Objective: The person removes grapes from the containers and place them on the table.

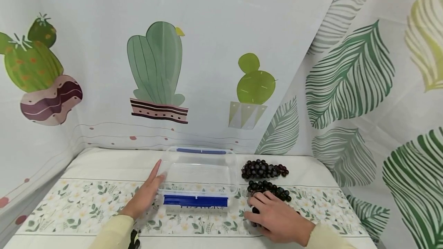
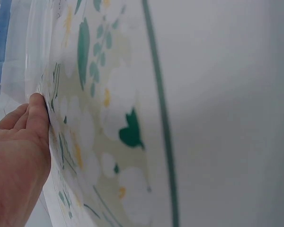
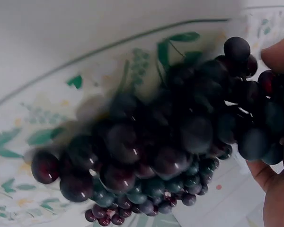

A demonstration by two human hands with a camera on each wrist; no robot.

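A clear plastic container (image 1: 197,193) with blue latch flaps stands without a lid on the table. My left hand (image 1: 147,195) touches its left side with fairly straight fingers; the left wrist view shows those fingers (image 2: 37,111) against the container's wall. To the right of the container, my right hand (image 1: 277,218) holds the nearest bunch of dark grapes (image 3: 128,146) between thumb and fingers. Most of that bunch is hidden under the hand in the head view. Just beyond lies a second bunch of grapes (image 1: 264,185), and farther back a third bunch (image 1: 259,169).
A white tablecloth with a flowered band (image 1: 86,203) covers the table. Hanging cloth with printed cacti (image 1: 155,64) and leaves (image 1: 349,76) encloses the back and sides. Something black (image 1: 134,240) shows beside my left wrist.
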